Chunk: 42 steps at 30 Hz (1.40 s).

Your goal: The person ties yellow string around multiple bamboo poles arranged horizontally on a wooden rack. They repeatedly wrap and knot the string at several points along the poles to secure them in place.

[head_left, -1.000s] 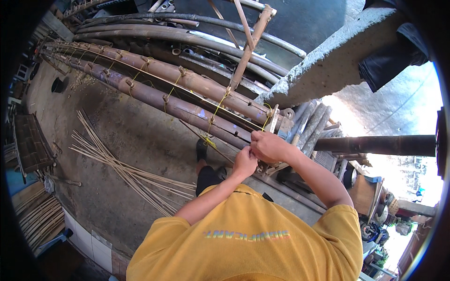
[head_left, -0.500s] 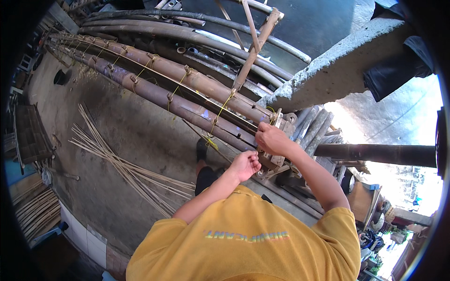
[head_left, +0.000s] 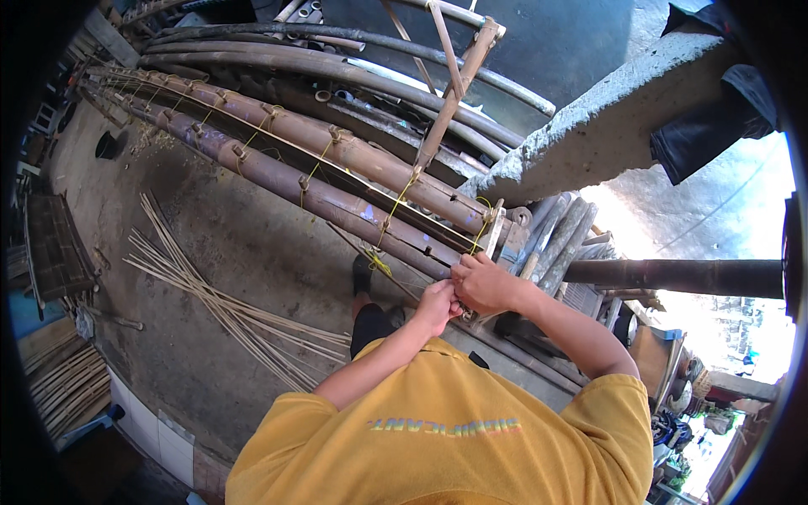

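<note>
My right hand (head_left: 486, 284) is closed at the near end of a long bamboo frame, its fingers bent down over the end of the closer brown pole (head_left: 341, 200). My left hand (head_left: 438, 306) is closed too and meets it from the left, fingertips touching or almost so. Whatever lies between their fingers is hidden. Yellow cord (head_left: 396, 204) crosses at intervals from this pole to the parallel farther pole (head_left: 374, 153), tied round short wooden pegs (head_left: 304, 182). A loose tangle of yellow cord (head_left: 379, 264) hangs just left of my hands.
Thin bamboo strips (head_left: 227, 295) lie on the concrete floor at left. Long bamboo poles (head_left: 337, 66) are stacked behind the frame. A slanting wooden post (head_left: 454, 97) and a rough concrete wall (head_left: 581, 143) stand beyond. One dark thick pole (head_left: 673, 276) juts out at right.
My right hand has moved down and slightly nearer from the frame's end block. My left hand has shifted right and closed, so the two hands are now together.
</note>
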### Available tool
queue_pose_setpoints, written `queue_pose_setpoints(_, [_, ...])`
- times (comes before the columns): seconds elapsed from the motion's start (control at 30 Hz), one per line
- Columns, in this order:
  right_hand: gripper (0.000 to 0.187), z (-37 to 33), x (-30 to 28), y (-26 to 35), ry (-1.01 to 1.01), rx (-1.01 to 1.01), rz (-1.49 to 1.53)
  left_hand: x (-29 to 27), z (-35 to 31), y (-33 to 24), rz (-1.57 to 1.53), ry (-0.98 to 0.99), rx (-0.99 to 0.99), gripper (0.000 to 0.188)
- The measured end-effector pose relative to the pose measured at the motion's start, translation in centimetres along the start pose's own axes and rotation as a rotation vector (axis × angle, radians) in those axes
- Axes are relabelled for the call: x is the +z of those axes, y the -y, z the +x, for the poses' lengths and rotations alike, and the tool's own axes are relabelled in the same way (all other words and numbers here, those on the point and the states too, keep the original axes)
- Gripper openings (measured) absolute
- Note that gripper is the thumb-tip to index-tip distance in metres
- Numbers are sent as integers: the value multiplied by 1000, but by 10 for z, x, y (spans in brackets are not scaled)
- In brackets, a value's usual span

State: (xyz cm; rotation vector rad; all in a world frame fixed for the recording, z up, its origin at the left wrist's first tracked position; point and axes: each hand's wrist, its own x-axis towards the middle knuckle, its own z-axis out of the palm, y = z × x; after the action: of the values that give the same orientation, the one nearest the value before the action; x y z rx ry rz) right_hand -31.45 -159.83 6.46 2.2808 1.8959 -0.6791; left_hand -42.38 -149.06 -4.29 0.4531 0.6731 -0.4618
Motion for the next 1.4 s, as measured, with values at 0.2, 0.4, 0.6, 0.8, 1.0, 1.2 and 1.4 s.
queue_pose_setpoints(0.2, [20,4,-2,-11,-18,47,282,-16,12,3,-301,97,-107,9])
queue_pose_setpoints(0.4, [18,1,8,-12,-12,52,211,-21,9,6,-490,257,-180,7])
queue_pose_setpoints(0.6, [14,8,14,-28,-54,81,658,-20,5,7,-402,241,-148,7])
queue_pose_setpoints(0.8, [13,6,8,-14,-149,200,635,-25,10,13,-540,330,-173,6])
queue_pose_setpoints(1.0, [16,-32,21,21,-313,209,99,-22,9,5,-503,356,-189,9])
queue_pose_setpoints(1.2, [13,-37,42,33,-476,382,273,-17,2,-1,-438,336,-213,10])
queue_pose_setpoints(1.4, [17,-22,27,21,-461,303,301,-23,8,-3,-449,349,-258,7])
